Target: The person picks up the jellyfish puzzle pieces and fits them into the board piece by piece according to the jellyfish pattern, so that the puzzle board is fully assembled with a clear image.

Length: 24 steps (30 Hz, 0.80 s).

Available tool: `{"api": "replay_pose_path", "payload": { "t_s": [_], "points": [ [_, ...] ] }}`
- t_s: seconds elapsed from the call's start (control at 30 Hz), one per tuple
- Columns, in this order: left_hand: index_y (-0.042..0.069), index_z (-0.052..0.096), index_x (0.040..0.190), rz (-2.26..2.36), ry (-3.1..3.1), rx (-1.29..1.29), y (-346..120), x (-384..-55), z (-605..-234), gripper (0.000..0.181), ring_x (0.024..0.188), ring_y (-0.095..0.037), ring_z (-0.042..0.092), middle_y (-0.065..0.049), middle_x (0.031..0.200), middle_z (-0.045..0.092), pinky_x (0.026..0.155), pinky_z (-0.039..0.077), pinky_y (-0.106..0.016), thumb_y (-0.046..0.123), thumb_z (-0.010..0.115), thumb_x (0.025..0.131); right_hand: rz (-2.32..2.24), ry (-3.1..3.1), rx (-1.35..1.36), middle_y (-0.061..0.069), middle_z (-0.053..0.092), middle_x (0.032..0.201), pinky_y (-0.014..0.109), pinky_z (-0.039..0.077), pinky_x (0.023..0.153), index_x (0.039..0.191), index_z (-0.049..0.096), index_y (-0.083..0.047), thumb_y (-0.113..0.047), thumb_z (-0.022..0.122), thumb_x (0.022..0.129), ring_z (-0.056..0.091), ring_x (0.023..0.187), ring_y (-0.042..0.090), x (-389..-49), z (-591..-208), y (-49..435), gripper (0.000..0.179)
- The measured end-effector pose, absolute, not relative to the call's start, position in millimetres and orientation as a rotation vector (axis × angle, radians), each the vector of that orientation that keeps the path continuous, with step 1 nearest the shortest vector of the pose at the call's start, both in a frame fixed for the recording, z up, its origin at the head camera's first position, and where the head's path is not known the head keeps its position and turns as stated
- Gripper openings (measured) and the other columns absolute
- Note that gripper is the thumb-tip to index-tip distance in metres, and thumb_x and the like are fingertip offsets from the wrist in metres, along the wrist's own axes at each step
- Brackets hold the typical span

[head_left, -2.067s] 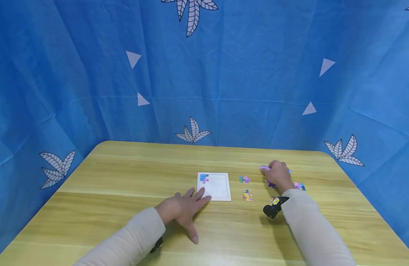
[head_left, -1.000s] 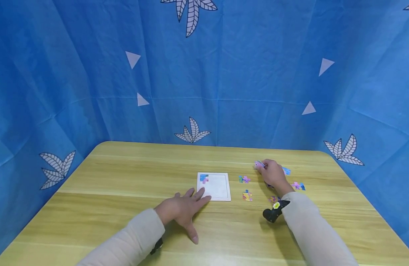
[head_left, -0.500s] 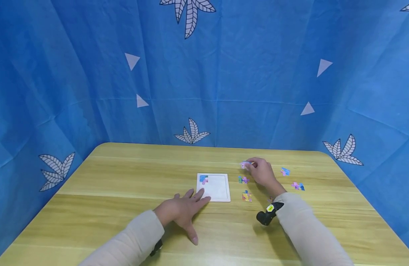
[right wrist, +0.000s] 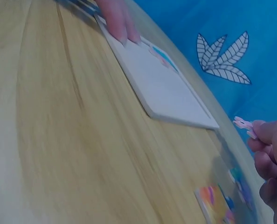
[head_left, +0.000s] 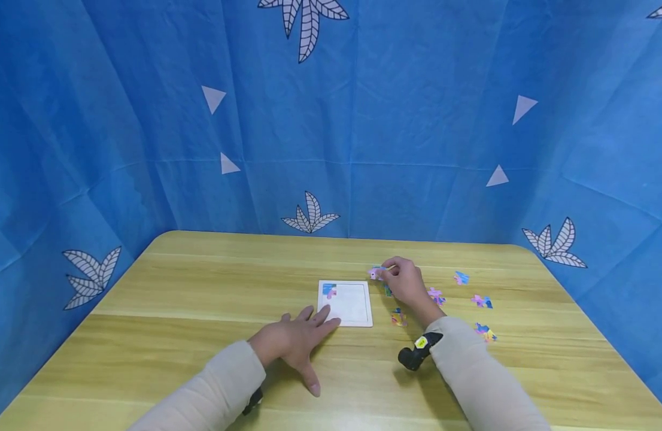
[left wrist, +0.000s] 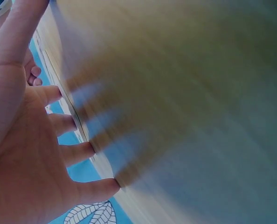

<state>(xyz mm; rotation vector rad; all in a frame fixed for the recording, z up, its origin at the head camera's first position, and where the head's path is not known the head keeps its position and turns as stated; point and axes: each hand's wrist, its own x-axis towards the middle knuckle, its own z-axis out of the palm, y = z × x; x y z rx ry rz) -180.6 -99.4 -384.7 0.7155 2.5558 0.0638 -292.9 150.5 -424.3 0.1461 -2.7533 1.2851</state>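
Observation:
My right hand (head_left: 407, 284) pinches a pink and blue jigsaw piece (head_left: 375, 273) between thumb and fingertips, just beyond the upper right corner of a white puzzle tray (head_left: 354, 306). In the right wrist view this jigsaw piece (right wrist: 243, 123) is seen nearly edge-on, raised over the table. One blue and pink piece (head_left: 329, 290) lies in the tray's far left corner. My left hand (head_left: 297, 341) is spread with straight fingers, its fingertips on the tray's near left edge. In the left wrist view the palm and fingers of the left hand (left wrist: 40, 149) show from below.
A yellow jigsaw piece (head_left: 398, 317) lies right of the tray, with a green and purple one (head_left: 388, 291) partly behind the right hand. Farther right are several more pieces, among them a blue one (head_left: 461, 278) and a yellow and blue one (head_left: 485, 332). A blue curtain (head_left: 417, 120) hangs behind the table.
My right hand has picked up the pink and blue piece from the right-hand group and carried it left to the tray's far right corner. The left hand has stayed in place.

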Motion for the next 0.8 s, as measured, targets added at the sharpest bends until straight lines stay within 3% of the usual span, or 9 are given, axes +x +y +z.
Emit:
{"api": "replay_pose_path", "payload": {
  "t_s": [0.57,0.8],
  "points": [
    [0.030,0.011,0.152,0.051,2.553,0.717,-100,-181,-383,0.126,0.145,-0.033,0.007,-0.003,0.160,0.003,0.109,0.018,-0.064,0.063,0.079,0.052,1.400,-2.719,0.205,0.006,0.062,0.068,0.026,0.041,0.049,0.094,0.068,-0.004,-0.012,0.066,0.087,0.050,0.055,0.013,-288,-427,120,0.011],
    [0.030,0.010,0.152,0.047,2.548,0.717,-101,-182,-383,0.127,0.145,-0.033,0.006,-0.004,0.160,0.002,0.109,0.017,-0.064,0.063,0.079,0.051,1.386,-2.765,0.228,0.004,0.063,0.071,0.025,0.042,0.051,0.095,0.069,-0.007,-0.017,0.068,0.087,0.051,0.059,0.014,-285,-427,106,0.013]
  ]
}}
